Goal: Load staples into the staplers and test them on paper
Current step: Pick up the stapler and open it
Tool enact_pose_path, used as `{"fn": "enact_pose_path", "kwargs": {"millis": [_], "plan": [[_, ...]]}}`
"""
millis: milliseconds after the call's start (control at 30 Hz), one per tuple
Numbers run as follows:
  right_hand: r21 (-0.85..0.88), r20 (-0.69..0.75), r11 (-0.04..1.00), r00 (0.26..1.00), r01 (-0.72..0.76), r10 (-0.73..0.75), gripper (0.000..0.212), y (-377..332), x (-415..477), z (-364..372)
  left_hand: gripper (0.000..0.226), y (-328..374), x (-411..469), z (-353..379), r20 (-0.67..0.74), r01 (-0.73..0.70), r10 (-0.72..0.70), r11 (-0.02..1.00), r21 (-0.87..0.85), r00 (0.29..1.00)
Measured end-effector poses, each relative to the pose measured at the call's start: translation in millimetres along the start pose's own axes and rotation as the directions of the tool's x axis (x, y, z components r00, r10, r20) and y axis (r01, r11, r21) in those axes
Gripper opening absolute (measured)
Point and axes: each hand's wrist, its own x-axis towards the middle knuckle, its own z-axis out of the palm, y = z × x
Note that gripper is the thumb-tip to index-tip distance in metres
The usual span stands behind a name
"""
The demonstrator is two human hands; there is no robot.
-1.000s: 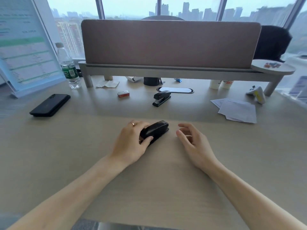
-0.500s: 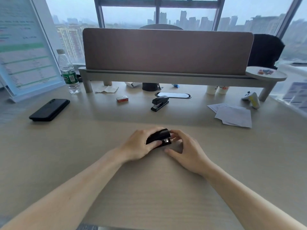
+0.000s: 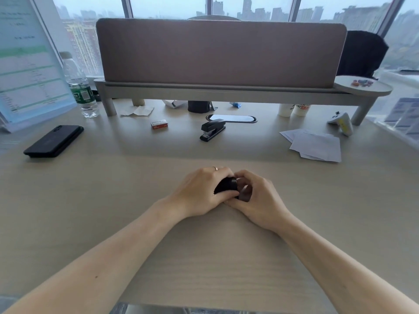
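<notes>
My left grip (image 3: 201, 191) and right grip (image 3: 256, 196) clasped the black plastic stapler (image 3: 226, 185). Forcing it open could have caused slippage.

A black stapler (image 3: 226, 185) sits at centre frame, mostly covered by the left hand (image 3: 201, 191) and right hand (image 3: 258, 196) curled round it. A second black stapler (image 3: 212, 129) rests closed at upper centre, angled on the worktop (image 3: 204, 257). A small red staple box (image 3: 159, 124) lies left of it. White paper sheets (image 3: 315, 145) lie loosely stacked at upper right.

Staple box (image 3: 159, 124) left of far stapler (image 3: 212, 129); papers (image 3: 314, 145) right.
</notes>
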Motion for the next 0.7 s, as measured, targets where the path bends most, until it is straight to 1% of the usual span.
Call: {"fn": "enact_pose_path", "kwargs": {"millis": [67,100,167,233,300,367,433,600,667,700], "plan": [[0.008,0.001,1.0,1.0,-0.01,0.01,0.039,0.3,1.0,-0.3,0.024,1.4,0.0,-2.5,-0.034,0.029,-0.032,0.994,-0.103,0.999],[0.003,-0.002,1.0,1.0,-0.015,0.015,0.04,0.4,1.3,-0.2,0.02,0.9,-1.3,-5.9,-0.087,0.06,-0.079,0.977,-0.203,0.993],[-0.006,-0.02,1.0,0.999,-0.026,0.026,0.043,0.9,2.3,-0.3,0.01,-0.4,-5.2,-15.3,-0.182,0.11,-0.205,0.897,-0.428,0.962],[0.002,-0.024,0.999,0.999,-0.033,0.034,0.044,1.8,2.5,0.1,0.007,-2.1,-11.2,-22.9,-0.19,0.113,-0.255,0.829,-0.547,0.948],[0.004,-0.026,0.999,0.999,-0.034,0.034,0.044,2.9,2.6,0.9,0.009,-5.0,-17.2,-28.1,-0.19,0.097,-0.266,0.782,-0.616,0.945],[0.015,-0.028,0.999,0.999,-0.039,0.04,0.044,4.8,3.1,1.5,0.012,-10.9,-21.8,-34.4,-0.23,0.078,-0.306,0.738,-0.67,0.924],[0.024,-0.03,0.999,0.998,-0.047,0.048,0.045,5.3,3.3,1.9,0.01,-16.1,-27.0,-42.8,-0.269,0.059,-0.327,0.727,-0.684,0.906],[0.021,-0.036,0.998,0.997,-0.062,0.063,0.044,4.8,3.4,2.0,0.012,-27.6,-44.1,-55.4,-0.264,0.068,-0.334,0.726,-0.684,0.905],[0.027,-0.045,0.997,0.997,-0.066,0.067,0.043,4.8,3.2,1.6,0.009,-35.9,-52.5,-59.2,-0.264,0.09,-0.373,0.708,-0.7,0.889],[0.026,-0.049,0.997,0.996,-0.07,0.071,0.043,4.8,3.0,1.1,0.011,-41.8,-57.8,-61.3,-0.251,0.112,-0.409,0.684,-0.721,0.877]]}}
